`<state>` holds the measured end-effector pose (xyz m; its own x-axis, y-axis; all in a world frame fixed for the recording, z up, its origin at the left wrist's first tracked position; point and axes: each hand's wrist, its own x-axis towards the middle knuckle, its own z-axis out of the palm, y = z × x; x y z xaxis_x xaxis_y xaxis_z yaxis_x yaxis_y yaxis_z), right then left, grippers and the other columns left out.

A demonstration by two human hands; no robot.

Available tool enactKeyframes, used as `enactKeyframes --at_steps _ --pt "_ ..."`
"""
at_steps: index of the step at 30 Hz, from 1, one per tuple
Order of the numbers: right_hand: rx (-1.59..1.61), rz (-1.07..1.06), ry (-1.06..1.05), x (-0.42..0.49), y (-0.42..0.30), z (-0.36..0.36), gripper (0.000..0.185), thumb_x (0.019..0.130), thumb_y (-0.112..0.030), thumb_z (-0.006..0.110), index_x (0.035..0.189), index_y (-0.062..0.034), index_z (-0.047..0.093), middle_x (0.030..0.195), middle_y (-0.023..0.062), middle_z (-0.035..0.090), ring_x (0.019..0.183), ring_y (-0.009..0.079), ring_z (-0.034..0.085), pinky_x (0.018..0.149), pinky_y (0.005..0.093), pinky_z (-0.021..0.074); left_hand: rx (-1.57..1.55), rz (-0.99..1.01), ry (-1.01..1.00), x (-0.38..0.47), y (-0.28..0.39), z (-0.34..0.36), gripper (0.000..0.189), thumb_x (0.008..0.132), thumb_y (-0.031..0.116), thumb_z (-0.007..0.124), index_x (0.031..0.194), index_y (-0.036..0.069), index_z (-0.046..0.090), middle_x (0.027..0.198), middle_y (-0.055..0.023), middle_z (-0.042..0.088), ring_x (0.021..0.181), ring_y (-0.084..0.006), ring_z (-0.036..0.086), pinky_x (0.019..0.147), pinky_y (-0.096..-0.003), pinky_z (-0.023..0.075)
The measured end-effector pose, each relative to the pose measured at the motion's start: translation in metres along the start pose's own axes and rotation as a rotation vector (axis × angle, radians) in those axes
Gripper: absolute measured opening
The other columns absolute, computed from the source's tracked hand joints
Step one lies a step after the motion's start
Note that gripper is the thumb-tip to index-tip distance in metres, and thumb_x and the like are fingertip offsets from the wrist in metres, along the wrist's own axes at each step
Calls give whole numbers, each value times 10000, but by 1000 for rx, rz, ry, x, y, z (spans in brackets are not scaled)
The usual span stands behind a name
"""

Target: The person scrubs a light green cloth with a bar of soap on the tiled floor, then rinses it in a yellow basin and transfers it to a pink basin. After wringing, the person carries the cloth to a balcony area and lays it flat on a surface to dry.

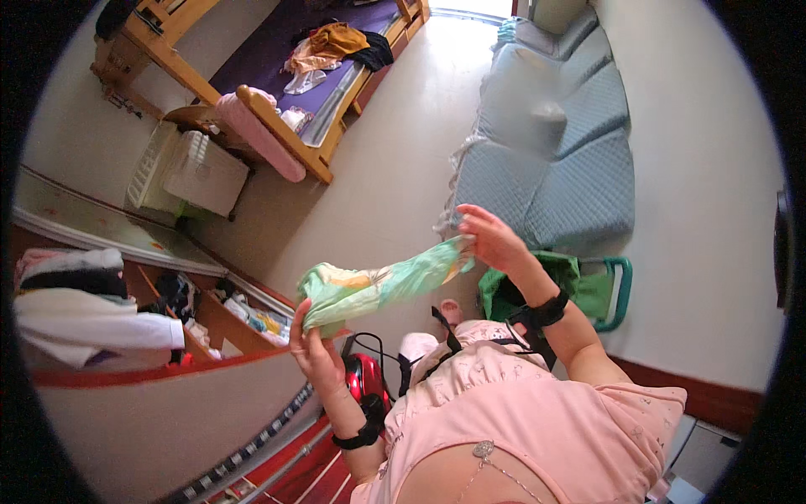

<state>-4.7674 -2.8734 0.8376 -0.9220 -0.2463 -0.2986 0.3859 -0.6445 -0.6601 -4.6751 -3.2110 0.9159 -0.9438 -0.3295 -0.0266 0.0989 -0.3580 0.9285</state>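
Observation:
A light green fabric piece (390, 280) with orange and cream patches is stretched between my two hands, slightly blurred. My left hand (321, 356) grips its lower left end from beneath, fingers pointing up. At the upper right end, my right hand (494, 242) pinches the cloth between thumb and fingers, with the other fingers raised. Black bands circle both wrists. Beneath my right forearm is a green fabric bag (557, 271) with a teal handle frame. A red glossy appliance (364, 378) stands beside my left forearm.
Folded clothes (94, 321) lie on open wooden shelves at left. A wooden bed (324, 154) bears piled garments (337, 47). A quilted blue-grey sofa (582, 189) runs along the right wall. A white plastic bin (208, 173) stands near the bed; a black cable (378, 337) loops beside the appliance.

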Motion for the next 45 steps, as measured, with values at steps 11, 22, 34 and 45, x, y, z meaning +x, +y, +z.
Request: enactKeyframes --at_steps 11,22,34,45 --pt "-925 -127 -388 288 -3 68 472 846 -174 708 1258 -24 533 1226 58 551 1123 147 503 983 312 405 244 -14 -403 317 -46 114 401 709 -140 643 1087 -8 640 1093 -77 630 998 -159 600 924 -292 468" --pt "8 -209 342 456 -202 14 356 979 -177 537 1300 -25 514 1224 80 598 1093 167 594 881 311 527 901 189 -1003 627 -162 275 501 765 149 736 1234 56 590 1208 -150 567 1123 -241 524 913 -344 468" --pt "-1501 -165 394 695 -429 -82 373 969 -220 445 1306 -75 512 1151 209 610 1054 386 564 880 436 454 22 -463 -589 884 -271 496 198 1005 172 478 1185 106 530 1099 -4 592 981 -80 533 800 -259 470" --pt "-306 -476 448 925 -646 -169 346 1002 -228 457 1240 -1 565 1168 86 624 1030 161 606 914 295 473 209 -199 -1001 1134 -341 701 420 840 11 699 1234 21 554 983 -20 645 891 -82 598 774 -220 493"
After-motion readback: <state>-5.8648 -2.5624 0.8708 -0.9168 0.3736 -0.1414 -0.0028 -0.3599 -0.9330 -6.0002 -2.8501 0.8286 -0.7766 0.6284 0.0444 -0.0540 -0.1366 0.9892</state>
